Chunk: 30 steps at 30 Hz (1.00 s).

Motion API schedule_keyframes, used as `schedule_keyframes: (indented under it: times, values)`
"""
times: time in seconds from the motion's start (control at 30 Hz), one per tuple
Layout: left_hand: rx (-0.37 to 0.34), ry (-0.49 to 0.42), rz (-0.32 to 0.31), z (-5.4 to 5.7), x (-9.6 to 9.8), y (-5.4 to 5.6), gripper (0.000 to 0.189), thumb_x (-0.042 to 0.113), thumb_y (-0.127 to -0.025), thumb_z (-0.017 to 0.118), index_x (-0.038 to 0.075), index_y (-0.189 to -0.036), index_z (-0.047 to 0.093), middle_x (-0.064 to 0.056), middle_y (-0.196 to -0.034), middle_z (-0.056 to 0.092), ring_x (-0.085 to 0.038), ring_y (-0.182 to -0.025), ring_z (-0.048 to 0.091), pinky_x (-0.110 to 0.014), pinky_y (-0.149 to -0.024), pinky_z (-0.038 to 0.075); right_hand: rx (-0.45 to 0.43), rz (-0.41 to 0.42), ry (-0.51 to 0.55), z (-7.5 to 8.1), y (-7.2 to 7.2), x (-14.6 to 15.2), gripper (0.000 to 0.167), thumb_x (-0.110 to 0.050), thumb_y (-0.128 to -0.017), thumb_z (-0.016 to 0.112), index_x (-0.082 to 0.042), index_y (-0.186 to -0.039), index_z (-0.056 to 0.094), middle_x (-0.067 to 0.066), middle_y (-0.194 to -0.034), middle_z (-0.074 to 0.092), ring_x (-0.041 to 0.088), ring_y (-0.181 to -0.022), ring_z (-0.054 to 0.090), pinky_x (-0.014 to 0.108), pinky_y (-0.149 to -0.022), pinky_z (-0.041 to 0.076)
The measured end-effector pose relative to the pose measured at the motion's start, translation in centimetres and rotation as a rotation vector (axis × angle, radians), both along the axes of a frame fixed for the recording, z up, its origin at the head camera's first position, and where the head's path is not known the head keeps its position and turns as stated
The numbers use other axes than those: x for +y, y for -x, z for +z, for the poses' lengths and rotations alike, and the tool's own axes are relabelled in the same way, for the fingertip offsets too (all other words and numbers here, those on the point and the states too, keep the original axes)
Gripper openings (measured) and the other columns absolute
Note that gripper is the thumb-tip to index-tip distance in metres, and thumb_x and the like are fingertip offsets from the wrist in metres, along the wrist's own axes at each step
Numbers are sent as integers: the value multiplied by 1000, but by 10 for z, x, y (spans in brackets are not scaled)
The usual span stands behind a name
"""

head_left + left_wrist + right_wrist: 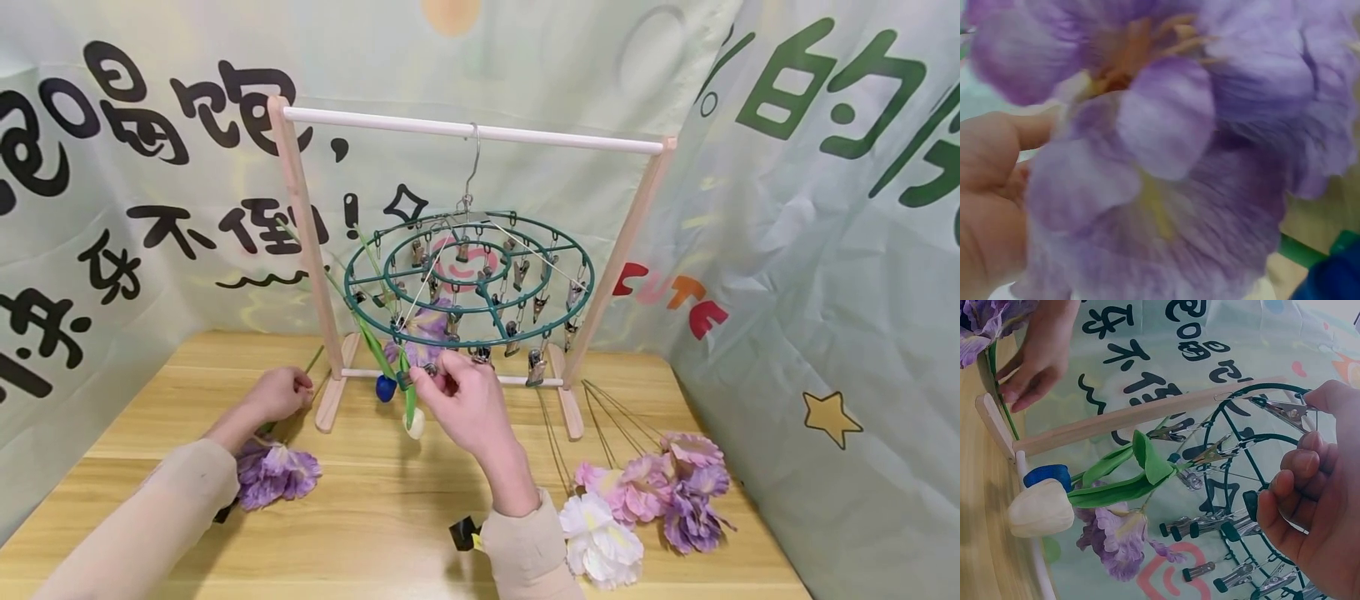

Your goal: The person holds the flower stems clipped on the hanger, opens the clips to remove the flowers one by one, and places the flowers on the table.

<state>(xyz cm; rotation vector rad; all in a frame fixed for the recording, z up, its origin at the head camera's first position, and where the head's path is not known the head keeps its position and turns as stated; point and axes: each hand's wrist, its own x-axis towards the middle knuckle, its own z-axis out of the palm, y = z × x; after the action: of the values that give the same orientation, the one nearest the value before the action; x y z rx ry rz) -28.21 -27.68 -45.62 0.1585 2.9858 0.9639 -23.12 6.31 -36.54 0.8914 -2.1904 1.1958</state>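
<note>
A purple artificial flower (pixel 276 475) hangs head-down at my left hand (pixel 276 395), which pinches its green stem (pixel 999 387). Its petals (pixel 1166 125) fill most of the left wrist view and cover part of that hand. My right hand (pixel 472 408) is at the near-left rim of the green round hanger (pixel 480 307) and pinches a metal clip (pixel 1288 412) between thumb and fingers. Beside that hand, a white tulip (pixel 414 423), a blue tulip (pixel 386 388) and another purple flower (pixel 427 329) hang upside down from the hanger.
The hanger hooks over the white bar (pixel 390 125) of a wooden stand (pixel 303 225). Several other metal clips (pixel 536 367) dangle around it. On the table's right lie pink flowers (pixel 637 487), a white flower (pixel 600 537) and a purple one (pixel 693 517). Printed cloth (pixel 570 67) encloses the table.
</note>
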Motion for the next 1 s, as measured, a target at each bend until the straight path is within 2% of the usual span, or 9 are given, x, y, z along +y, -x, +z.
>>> schedule_keyframes:
  times: [0.17,0.37,0.47,0.6,0.77,0.87,1.0]
  values:
    - [74,-101,61,16,10,-6,24,5,-102,57,-11,-118,66,-23,-101,70,-28,-83,65,-30,-64,53,-1,-3,-13,-1,0,-1,44,-30,-97,67,-17,-66,39,-8,-61,42,5,-52,36,21,-49,29]
    - [216,-227,89,45,30,-14,27,10,-106,56,-7,-126,65,-26,-112,71,-38,-97,69,-23,-67,55,6,2,-8,-2,-1,-2,45,-30,-98,68,-16,-65,39,-8,-60,43,5,-52,37,21,-49,30]
    - [280,-288,96,58,41,-15,29,14,-108,56,-5,-128,65,-24,-116,72,-36,-101,70,-19,-72,58,0,3,-6,-3,-1,-3,46,-30,-98,68,-16,-65,39,-8,-60,43,4,-52,36,21,-49,30]
    - [321,-468,84,71,58,-13,33,15,-108,57,-7,-131,63,-26,-123,70,-21,-102,71,-16,-81,58,-1,1,-8,-3,-1,-3,46,-29,-97,70,-16,-66,39,-8,-60,42,5,-52,36,21,-49,29]
    - [318,-812,62,83,85,-8,36,6,-107,57,-12,-138,56,-32,-137,60,-5,-101,69,-18,-93,56,-4,3,-16,-3,0,-3,46,-30,-97,70,-17,-66,39,-8,-61,42,5,-52,37,21,-49,29]
    - [296,-965,78,85,102,-4,36,2,-107,55,-11,-141,54,-31,-142,57,-11,-109,70,-22,-99,55,-16,5,-24,-3,0,-4,45,-31,-97,71,-17,-67,40,-8,-61,43,5,-52,37,21,-50,29]
    - [265,-1094,119,85,120,2,39,9,-107,59,-7,-142,55,-24,-139,63,-14,-114,69,-25,-102,54,-20,1,-32,-3,0,-4,44,-31,-97,72,-18,-67,42,-8,-60,43,5,-52,37,21,-49,29]
